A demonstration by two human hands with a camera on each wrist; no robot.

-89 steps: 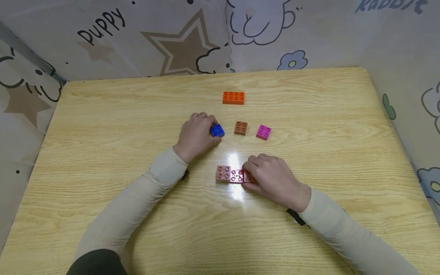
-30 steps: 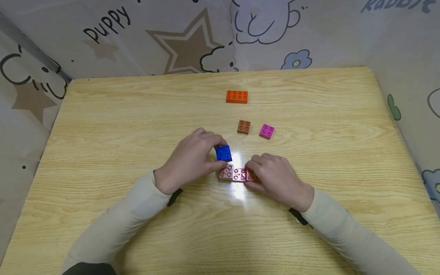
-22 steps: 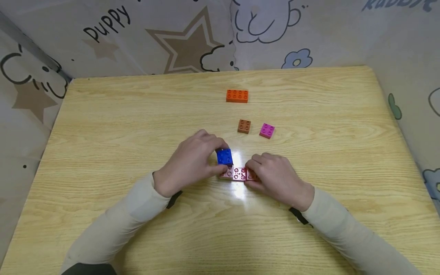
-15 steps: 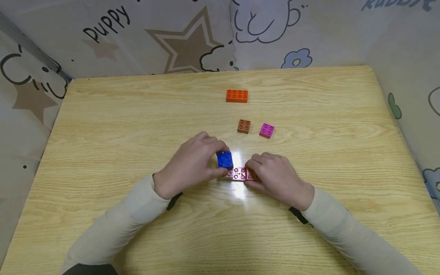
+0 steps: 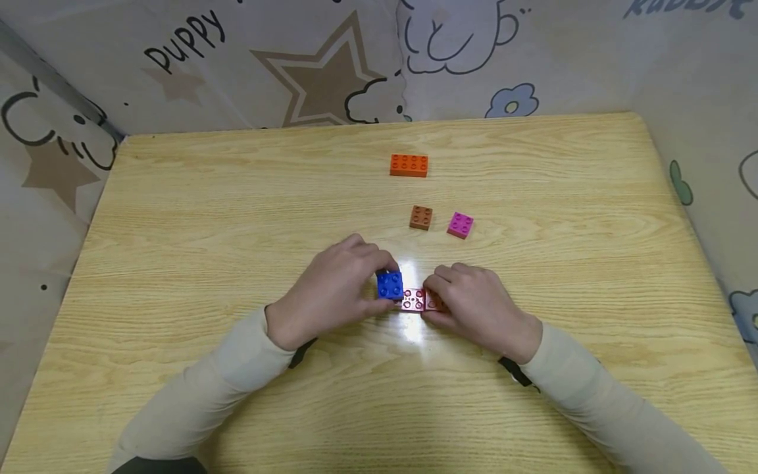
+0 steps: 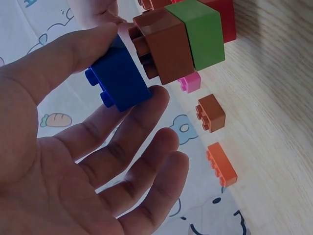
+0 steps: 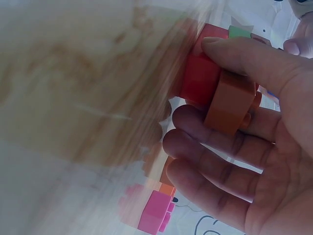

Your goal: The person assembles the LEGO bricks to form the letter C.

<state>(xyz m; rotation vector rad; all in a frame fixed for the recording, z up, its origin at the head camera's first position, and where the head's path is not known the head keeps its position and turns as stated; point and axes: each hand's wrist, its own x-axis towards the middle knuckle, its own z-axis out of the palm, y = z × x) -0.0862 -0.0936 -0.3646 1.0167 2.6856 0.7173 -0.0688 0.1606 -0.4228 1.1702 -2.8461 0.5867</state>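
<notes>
My left hand (image 5: 331, 293) pinches a square blue building block (image 5: 390, 286) between thumb and fingers. It hovers over the left end of a built block piece (image 5: 412, 300). In the left wrist view that piece has a brown block (image 6: 168, 46) on a green block (image 6: 200, 34), with red (image 6: 225, 19) beyond; a narrow gap separates the blue block from the brown studs. My right hand (image 5: 480, 308) grips the piece's right end, where the right wrist view has a brown block (image 7: 231, 103) on a red block (image 7: 200, 73). From above, my fingers partly hide both ends.
Beyond the hands lie a small brown block (image 5: 420, 218), a magenta block (image 5: 460, 225) and, farther back, a long orange block (image 5: 408, 165). The wooden table (image 5: 207, 197) meets patterned walls (image 5: 450, 85) at its back and sides.
My left hand picked up the blue block from the table left of the small brown block. It brought it toward me, over the built piece's left end. My right hand keeps its grip.
</notes>
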